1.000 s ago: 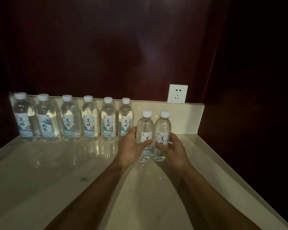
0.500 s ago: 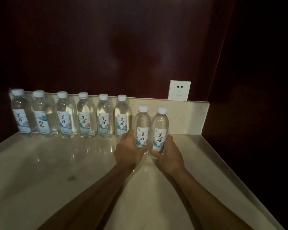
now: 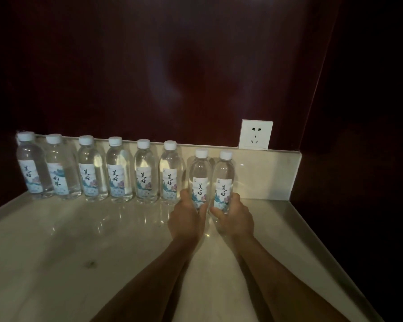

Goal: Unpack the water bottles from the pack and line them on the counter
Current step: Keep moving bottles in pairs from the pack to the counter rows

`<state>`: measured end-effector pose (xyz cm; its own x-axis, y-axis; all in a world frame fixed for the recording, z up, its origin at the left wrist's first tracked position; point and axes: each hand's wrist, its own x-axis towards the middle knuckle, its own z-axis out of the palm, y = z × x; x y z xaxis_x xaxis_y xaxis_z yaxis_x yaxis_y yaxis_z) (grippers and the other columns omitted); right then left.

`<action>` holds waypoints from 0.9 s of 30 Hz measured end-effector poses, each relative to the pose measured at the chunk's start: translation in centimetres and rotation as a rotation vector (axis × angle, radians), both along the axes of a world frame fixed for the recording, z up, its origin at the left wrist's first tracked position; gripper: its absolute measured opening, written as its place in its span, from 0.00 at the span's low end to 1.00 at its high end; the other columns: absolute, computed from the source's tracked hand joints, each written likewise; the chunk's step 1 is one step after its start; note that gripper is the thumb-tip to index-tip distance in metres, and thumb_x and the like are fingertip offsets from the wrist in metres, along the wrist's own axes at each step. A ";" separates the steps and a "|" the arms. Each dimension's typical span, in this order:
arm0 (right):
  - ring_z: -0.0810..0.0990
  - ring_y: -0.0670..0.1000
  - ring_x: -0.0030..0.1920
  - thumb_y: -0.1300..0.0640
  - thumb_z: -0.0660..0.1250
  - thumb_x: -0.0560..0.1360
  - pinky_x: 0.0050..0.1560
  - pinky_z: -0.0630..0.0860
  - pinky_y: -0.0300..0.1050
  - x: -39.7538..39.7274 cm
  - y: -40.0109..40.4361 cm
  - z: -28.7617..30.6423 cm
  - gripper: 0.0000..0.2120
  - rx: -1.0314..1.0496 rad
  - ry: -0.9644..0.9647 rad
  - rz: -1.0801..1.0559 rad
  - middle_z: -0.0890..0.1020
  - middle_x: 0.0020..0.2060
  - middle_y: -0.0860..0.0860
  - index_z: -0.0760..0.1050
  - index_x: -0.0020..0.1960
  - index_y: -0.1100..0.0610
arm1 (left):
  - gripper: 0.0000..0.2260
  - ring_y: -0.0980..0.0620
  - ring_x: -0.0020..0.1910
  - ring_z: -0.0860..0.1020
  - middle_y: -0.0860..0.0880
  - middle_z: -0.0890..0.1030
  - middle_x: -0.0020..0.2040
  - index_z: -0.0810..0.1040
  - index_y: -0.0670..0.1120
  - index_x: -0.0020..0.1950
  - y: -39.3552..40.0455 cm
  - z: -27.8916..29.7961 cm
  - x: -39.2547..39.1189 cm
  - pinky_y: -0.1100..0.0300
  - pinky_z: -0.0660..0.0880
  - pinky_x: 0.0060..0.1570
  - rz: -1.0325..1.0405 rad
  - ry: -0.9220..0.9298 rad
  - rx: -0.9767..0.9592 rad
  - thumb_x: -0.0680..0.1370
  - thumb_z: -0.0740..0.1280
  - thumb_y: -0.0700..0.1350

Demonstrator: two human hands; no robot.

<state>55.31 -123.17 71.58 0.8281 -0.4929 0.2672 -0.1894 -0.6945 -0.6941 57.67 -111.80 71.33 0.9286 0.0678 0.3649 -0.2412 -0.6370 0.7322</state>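
Two clear plastic water bottles with white caps and pale printed labels are held upright, side by side, on the glossy cream stone counter [image 3: 56, 240]. The left-hand bottle [image 3: 200, 173] is gripped low on its body by the left hand [image 3: 187, 219], fingers and thumb curled round it. The right-hand bottle [image 3: 224, 175] is gripped likewise by the right hand [image 3: 234, 217]. Both bottles are located just in front of the cream upstand [image 3: 265, 173]. At 9 o'clock from the held pair, a row of six matching bottles [image 3: 116, 170] is lined against the upstand, the nearest just beside the left-hand bottle. At 1 o'clock, a white square wall socket [image 3: 255, 134] is mounted on the dark red wall [image 3: 149, 66].
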 end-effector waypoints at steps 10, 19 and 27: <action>0.82 0.56 0.54 0.39 0.71 0.72 0.50 0.77 0.47 2.4 -0.7 -0.1 0.25 -0.023 0.011 -0.044 0.82 0.56 0.51 0.70 0.61 0.52 | 0.21 0.42 0.56 0.82 0.43 0.82 0.57 0.69 0.43 0.64 -1.2 0.8 2.2 0.54 0.74 0.49 0.036 0.081 0.056 0.79 0.69 0.54; 0.82 0.56 0.53 0.36 0.69 0.72 0.49 0.76 0.47 3.8 -1.9 -0.6 0.25 -0.067 0.006 -0.054 0.83 0.55 0.50 0.70 0.60 0.50 | 0.19 0.41 0.55 0.82 0.42 0.82 0.55 0.70 0.42 0.62 -1.8 0.2 3.6 0.50 0.78 0.51 0.019 0.027 0.007 0.78 0.70 0.51; 0.81 0.57 0.56 0.36 0.66 0.74 0.48 0.70 0.47 4.2 -2.2 -0.9 0.25 -0.111 0.020 -0.056 0.82 0.58 0.52 0.69 0.63 0.51 | 0.18 0.41 0.54 0.82 0.42 0.82 0.56 0.70 0.42 0.62 -2.0 -0.2 4.3 0.49 0.79 0.52 0.009 0.018 0.004 0.79 0.70 0.50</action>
<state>59.56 -125.36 70.67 0.8059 -0.5065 0.3066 -0.2429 -0.7551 -0.6090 62.00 -113.84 71.18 0.9341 0.0750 0.3489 -0.2223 -0.6425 0.7334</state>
